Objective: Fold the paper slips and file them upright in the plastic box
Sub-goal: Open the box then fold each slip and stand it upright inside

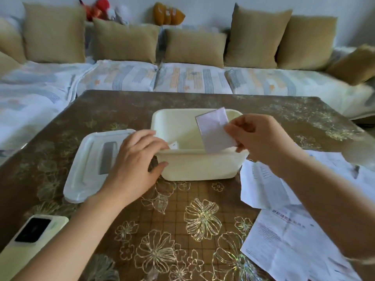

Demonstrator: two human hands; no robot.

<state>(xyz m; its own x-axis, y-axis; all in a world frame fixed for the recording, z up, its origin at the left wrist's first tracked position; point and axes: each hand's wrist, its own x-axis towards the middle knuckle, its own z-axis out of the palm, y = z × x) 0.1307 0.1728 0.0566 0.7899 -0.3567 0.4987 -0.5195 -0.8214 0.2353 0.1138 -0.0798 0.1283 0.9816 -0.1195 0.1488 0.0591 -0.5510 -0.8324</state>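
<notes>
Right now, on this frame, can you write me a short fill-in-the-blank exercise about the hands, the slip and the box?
1. The ____ hand pinches the folded slip over the plastic box.
2. The box's lid lies on the table, to the box's ____ side.
3. The left hand holds the box's near-left corner, its ____ on the outer wall.
Missing words: right; left; thumb.

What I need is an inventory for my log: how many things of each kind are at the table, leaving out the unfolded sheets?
Plastic box: 1
Lid: 1
Phone: 1
Folded slips: 2, held slip and slip inside the box
Total: 5
</notes>
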